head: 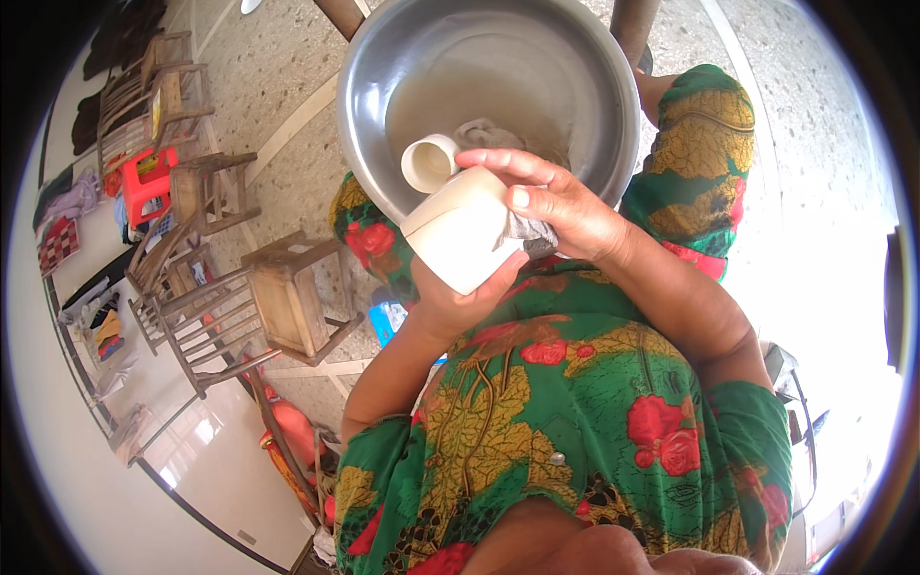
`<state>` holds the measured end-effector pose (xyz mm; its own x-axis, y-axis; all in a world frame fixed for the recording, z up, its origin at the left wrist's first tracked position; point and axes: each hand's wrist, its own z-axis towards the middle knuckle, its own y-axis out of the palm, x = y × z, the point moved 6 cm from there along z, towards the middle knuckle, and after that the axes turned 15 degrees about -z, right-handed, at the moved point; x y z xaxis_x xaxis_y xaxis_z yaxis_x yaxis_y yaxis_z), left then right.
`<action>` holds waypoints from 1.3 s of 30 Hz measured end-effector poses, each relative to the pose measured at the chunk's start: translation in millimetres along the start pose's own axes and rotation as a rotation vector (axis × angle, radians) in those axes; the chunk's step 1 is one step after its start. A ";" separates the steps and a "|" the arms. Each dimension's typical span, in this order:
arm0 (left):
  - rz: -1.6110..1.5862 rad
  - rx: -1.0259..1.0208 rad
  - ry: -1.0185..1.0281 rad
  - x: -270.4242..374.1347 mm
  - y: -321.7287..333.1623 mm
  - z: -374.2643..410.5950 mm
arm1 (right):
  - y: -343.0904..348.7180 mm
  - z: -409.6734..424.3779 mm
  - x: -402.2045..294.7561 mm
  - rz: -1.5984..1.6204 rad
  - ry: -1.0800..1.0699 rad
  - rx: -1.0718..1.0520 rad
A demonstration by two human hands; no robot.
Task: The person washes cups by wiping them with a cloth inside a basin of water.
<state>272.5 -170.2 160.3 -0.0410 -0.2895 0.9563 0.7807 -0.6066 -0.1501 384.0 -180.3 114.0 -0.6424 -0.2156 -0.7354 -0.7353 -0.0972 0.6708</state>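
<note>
A glossy cream-white container-like object (460, 233) is held over the near rim of a metal basin (359, 154). My left hand (463, 291) grips it from below and the near side, fingers largely hidden behind it. My right hand (568, 205) presses a wet grey cloth (532, 233) against its right side, with the fingers stretched over its top. Just beyond sits a round, open-mouthed white cylinder (430, 164); whether it is joined to the object I cannot tell. Murky water (460, 90) lies in the basin, with another bunched grey cloth (492, 134) in it.
The basin stands between my knees, with brown legs of a support (634, 29) at its far side. Wooden chairs (287, 302) and a red plastic stool (149, 185) are on the left. A blue item (387, 320) lies on the speckled floor (287, 93) near my left forearm.
</note>
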 end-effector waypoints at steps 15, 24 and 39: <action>0.422 -0.179 0.175 -6.9 14.1 1.7 | -7.2 26.4 -3.6 -0.773 0.234 -0.029; 0.056 -0.125 -0.003 -4.0 14.1 0.8 | -10.1 7.9 3.2 -0.194 0.225 -0.167; 0.239 -0.104 0.025 -6.2 2.4 9.7 | -11.2 27.3 10.4 -0.226 0.246 0.023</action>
<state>280.7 -162.7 156.4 0.1208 -0.4508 0.8844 0.7020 -0.5911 -0.3972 379.6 -154.9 96.2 -0.3933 -0.4195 -0.8182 -0.8596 -0.1480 0.4891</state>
